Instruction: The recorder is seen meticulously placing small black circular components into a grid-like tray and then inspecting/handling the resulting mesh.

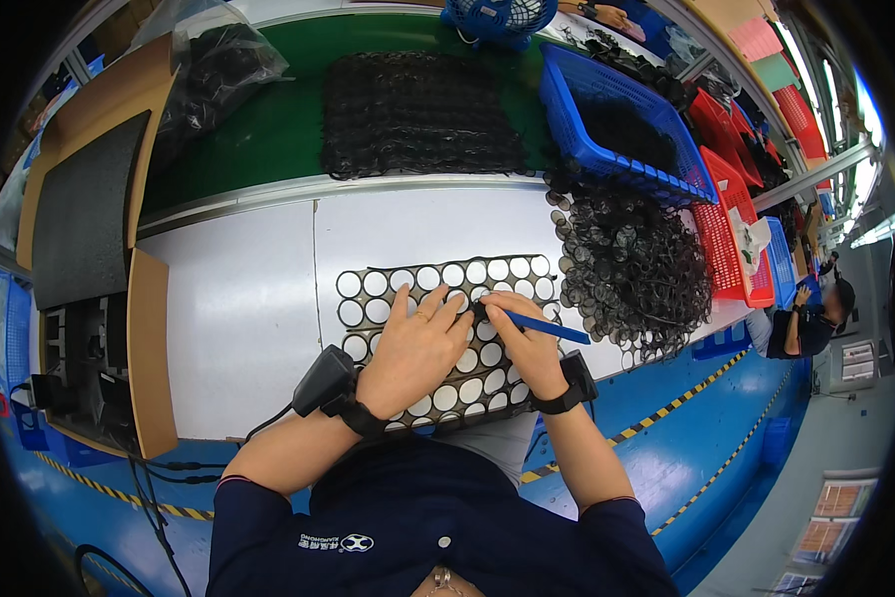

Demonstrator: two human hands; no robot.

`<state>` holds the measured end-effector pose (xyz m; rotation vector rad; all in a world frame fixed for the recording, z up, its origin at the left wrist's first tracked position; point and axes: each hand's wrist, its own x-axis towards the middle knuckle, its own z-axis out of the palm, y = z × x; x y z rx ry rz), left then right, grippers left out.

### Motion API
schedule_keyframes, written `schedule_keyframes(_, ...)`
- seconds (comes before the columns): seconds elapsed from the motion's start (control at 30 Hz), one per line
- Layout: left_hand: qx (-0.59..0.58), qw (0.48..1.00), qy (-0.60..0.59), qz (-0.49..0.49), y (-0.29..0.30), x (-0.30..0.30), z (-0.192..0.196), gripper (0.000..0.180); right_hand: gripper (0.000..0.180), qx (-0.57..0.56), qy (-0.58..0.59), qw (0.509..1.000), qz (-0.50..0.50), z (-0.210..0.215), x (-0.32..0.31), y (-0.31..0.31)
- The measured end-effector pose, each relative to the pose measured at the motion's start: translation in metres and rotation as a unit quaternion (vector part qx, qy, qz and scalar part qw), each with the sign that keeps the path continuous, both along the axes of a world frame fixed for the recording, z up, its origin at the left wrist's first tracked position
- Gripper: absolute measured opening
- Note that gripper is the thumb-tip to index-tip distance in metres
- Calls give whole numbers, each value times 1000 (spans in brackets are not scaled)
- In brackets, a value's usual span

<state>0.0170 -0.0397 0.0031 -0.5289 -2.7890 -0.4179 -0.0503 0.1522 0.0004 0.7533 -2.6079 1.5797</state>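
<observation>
- The dark sheet (364, 298) lay on the bench (238, 328), with white discs (349, 285) in rows.
- The slim blue tool (549, 326) was slanted over its right part.

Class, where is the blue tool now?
Right of centre in the head view, the blue tool is in the right hand, one end over the sheet of white discs.

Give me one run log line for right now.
left hand: spread over white discs | right hand: holding blue stick-like tool | right of discs: heap of dark pieces
</observation>
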Motion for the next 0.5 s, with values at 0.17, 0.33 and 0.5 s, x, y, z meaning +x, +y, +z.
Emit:
schedule_keyframes(0.17,-3,1000,-11,-2,1,-1,-2,33,18,2,-8,1000,-9,-4,-1,2)
schedule_keyframes(0.33,-15,1000,-21,1,2,-1,-2,34,19,88,147,985,3,-9,2,-2)
schedule_keyframes(0.5,-18,1000,-2,5,3,0,-2,35,26,179,297,938,-2,0,-17,-1)
